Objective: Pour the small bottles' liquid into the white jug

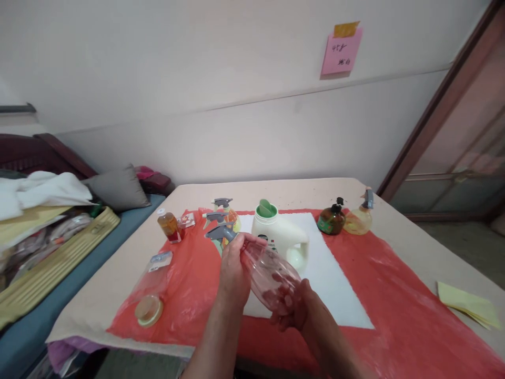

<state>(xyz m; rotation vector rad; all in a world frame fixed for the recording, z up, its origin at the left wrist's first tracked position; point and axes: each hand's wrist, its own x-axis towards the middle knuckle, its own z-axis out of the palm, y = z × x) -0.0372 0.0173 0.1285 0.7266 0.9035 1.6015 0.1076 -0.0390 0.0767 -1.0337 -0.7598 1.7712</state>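
Both hands hold a see-through pinkish spray bottle (272,271), tilted with its grey trigger head up to the left. My left hand (235,263) is closed around its neck, just below the trigger. My right hand (302,308) grips the base, fingers curled underneath. Behind the bottle stands a white jug (282,231) with a handle, its green-rimmed mouth uncovered and a green scoop-like piece (266,209) in it. Left of the jug are two more spray bottles with grey triggers, one trigger head (216,217) in front of another (222,202); their bodies are partly hidden.
A white sheet (335,279) lies on red plastic (398,310) over the table. At left are an amber bottle (170,226), a clear container lying down (152,284) and a small packet (187,220). At right stand a dark pump bottle (331,220), a yellowish spray bottle (358,221) and yellow paper (467,302).
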